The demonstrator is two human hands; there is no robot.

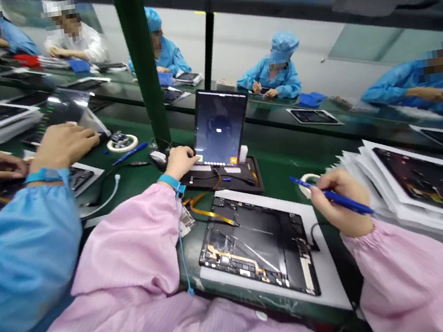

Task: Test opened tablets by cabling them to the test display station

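Observation:
My left hand (180,162) reaches to the lower left corner of an upright lit screen (219,125), its fingers stretched out and the tips at the glass. A blue band circles that wrist, with a cord hanging down. Between the fingers of my right hand (344,201) is a slim blue pen-like tool (339,200), its tip pointing up and left. In front of me an opened tablet (272,233) lies on white sheets, its inner parts showing. An orange flex cable (216,217) runs from it toward the screen's base.
A stack of tablets and white sheets (411,194) rises at the right. A dark tray (253,172) sits under the screen. Tape rolls (122,142) and another blue tool (129,153) lie at left. A co-worker's hand (64,144) is close by. A green post (141,62) stands behind.

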